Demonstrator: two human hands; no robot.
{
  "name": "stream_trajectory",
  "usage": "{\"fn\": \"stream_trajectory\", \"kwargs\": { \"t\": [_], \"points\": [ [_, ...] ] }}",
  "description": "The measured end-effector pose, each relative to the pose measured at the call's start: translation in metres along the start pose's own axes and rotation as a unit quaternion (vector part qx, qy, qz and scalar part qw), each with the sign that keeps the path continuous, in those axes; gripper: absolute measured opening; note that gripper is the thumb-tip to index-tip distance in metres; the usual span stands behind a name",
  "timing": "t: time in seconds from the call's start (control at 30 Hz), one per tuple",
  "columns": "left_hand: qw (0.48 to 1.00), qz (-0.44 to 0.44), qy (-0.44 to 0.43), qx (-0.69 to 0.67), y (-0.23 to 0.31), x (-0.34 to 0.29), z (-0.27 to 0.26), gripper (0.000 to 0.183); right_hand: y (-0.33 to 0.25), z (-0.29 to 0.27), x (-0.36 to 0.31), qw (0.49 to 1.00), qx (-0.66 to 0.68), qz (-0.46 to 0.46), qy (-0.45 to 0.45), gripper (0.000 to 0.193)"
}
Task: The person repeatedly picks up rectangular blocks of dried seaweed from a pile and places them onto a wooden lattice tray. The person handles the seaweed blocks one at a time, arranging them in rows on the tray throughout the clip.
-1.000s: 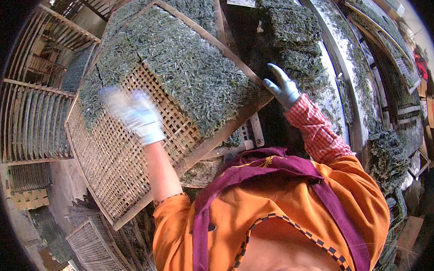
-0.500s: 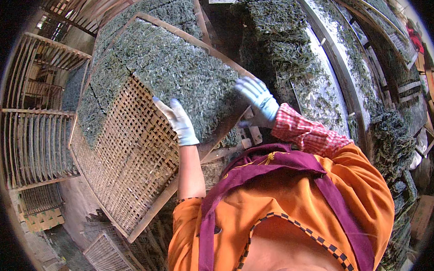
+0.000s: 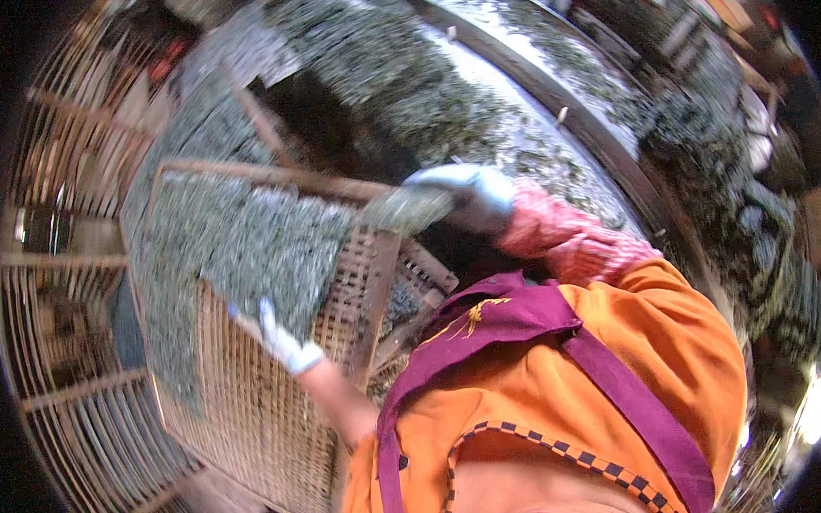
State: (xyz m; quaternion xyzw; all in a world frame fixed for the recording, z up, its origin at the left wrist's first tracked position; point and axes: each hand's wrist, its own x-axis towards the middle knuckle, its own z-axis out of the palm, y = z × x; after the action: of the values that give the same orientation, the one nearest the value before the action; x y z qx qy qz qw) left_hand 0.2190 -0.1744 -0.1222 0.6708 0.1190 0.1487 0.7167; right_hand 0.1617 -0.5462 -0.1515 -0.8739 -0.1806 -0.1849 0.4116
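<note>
A person in an orange top with a maroon strap leans over a wide woven bamboo tray [image 3: 252, 423] with a wooden frame, seen from above through a fisheye lens. The tray tilts away from the body; its far half carries a sheet of dried green seaweed [image 3: 243, 242], while the near half is bare lattice. The seaweed's lower edge runs in a ragged line across the tray, from the left rim toward the middle.

The left hand [image 3: 280, 333], in a white glove, lies on the tray at that ragged edge, fingers pointing up and left along it; whether they pinch the sheet cannot be told. The right hand [image 3: 468, 198], in a pale blue-grey glove on a red checked sleeve, is curled closed around the upper right corner of the tray frame, where a tuft of seaweed [image 3: 408, 210] bunches against the fingers.

Beyond the tray's far rail lies a long bench [image 3: 550, 91] covered with more seaweed, crossed by a dark curved rail. To the left stand racks of stacked bamboo trays [image 3: 68, 274], close beside the tray's left edge. Open room is slim: only the bare lattice between the two hands.
</note>
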Motion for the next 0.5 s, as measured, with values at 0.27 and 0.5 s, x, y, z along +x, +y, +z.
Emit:
{"fn": "stream_trajectory", "kwargs": {
  "t": [0.27, 0.5],
  "points": [
    [0.966, 0.053, -0.237, 0.092, -0.015, -0.013, 0.031, 0.084, 0.072, -0.176, -0.255, 0.635, -0.381, 0.663, -0.108, 0.064],
    [0.806, 0.032, -0.591, 0.024, -0.011, -0.064, 0.178, 0.078, 0.063, -0.133, -0.140, 0.737, 0.561, 0.356, 0.121, 0.065]
  ]
}}
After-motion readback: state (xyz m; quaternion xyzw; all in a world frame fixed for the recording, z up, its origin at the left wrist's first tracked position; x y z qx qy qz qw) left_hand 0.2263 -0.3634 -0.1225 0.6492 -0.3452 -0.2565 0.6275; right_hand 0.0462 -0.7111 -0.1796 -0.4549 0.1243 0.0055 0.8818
